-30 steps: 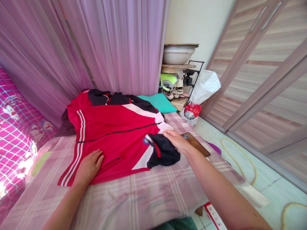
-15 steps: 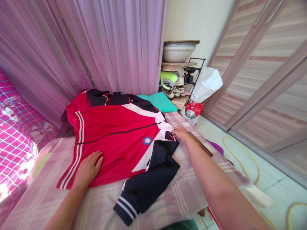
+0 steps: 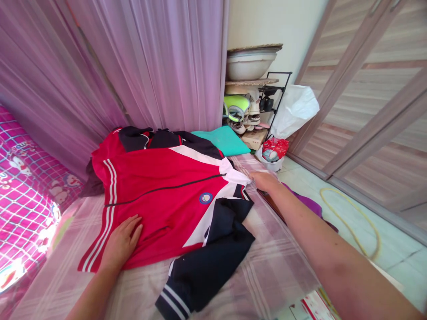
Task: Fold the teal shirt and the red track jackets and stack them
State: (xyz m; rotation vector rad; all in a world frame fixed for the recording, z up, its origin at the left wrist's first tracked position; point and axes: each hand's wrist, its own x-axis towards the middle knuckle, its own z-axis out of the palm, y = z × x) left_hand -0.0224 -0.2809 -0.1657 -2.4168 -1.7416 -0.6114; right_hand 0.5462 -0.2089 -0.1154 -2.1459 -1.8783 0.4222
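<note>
A red, white and navy zip-up jacket (image 3: 160, 173) lies front up on a plaid-covered surface, its collar toward the right. My left hand (image 3: 124, 240) rests flat on the red body near the striped hem, fingers stretched out. At the collar, my right hand (image 3: 263, 181) pinches the white collar's edge and draws it out to a point. The near navy sleeve (image 3: 210, 266) is bent, with its striped cuff toward me. Part of the far sleeve (image 3: 133, 135) lies folded along the back, by the curtain.
A turquoise folded item (image 3: 223, 140) lies behind the collar. Purple curtains (image 3: 160, 62) hang along the back. A rack (image 3: 280, 102) with shoes and basins stands beyond the bed, near bags (image 3: 275, 151) and a wardrobe (image 3: 373, 102). A yellow hose (image 3: 350, 222) lies on the floor.
My right hand has moved right and slightly away, stretching the white collar outward. My left hand stays on the hem area. The view has shifted a little.
</note>
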